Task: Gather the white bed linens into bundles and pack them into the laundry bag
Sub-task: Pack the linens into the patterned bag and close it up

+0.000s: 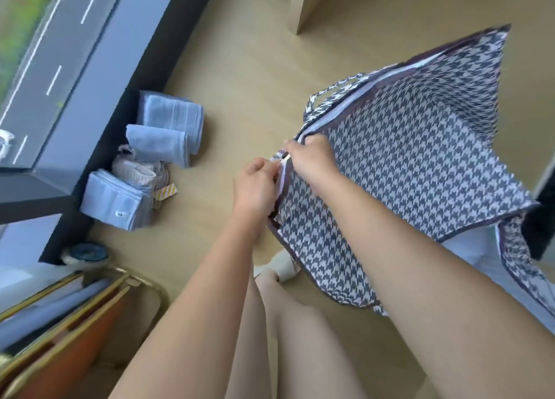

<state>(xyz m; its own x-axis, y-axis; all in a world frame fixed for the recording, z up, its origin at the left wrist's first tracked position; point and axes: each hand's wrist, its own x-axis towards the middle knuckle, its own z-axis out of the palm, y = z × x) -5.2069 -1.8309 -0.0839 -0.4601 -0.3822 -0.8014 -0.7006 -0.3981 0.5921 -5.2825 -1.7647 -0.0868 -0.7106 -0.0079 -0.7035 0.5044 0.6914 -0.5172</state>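
Folded blue towels (168, 122) on floor (240, 68), left of laundry bag (405, 164), against dark window frame (120, 104). Left hand (255, 185) pinches bag's near rim; right hand (312, 155) just beside it, fingers curled on same rim. Bag: navy-white houndstooth, held up, mouth spread, patterned lining showing inside. White linen (477, 257) under bag's right corner. Bare floor between towels and bag.

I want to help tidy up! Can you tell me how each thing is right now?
laundry bag: lifted off the floor, hanging limp, held by its edge.
left hand: pinches the bag's edge near the corner.
right hand: grips the bag's edge just beside the left.
blue towels: folded, lying on the floor by the window.
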